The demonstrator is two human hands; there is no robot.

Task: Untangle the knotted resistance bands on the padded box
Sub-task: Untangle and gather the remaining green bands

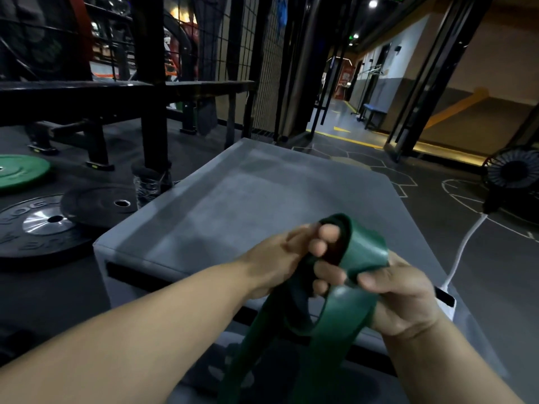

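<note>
A wide dark green resistance band (366, 252) is lifted above the near edge of the grey padded box (233, 199). It is looped and folded over itself between my hands, and long strands hang down toward the bottom of the view. My left hand (280, 258) grips the band from the left, its fingers curled through the loop. My right hand (399, 293) pinches the band from the right, thumb on top of the fold. The centre of the knot is hidden by my fingers.
Black weight plates (43, 225) and a green plate (20, 170) lie on the floor left of the box. A black rack frame (151, 91) stands behind them. A floor fan (513, 173) and a white cable (466, 243) are on the right.
</note>
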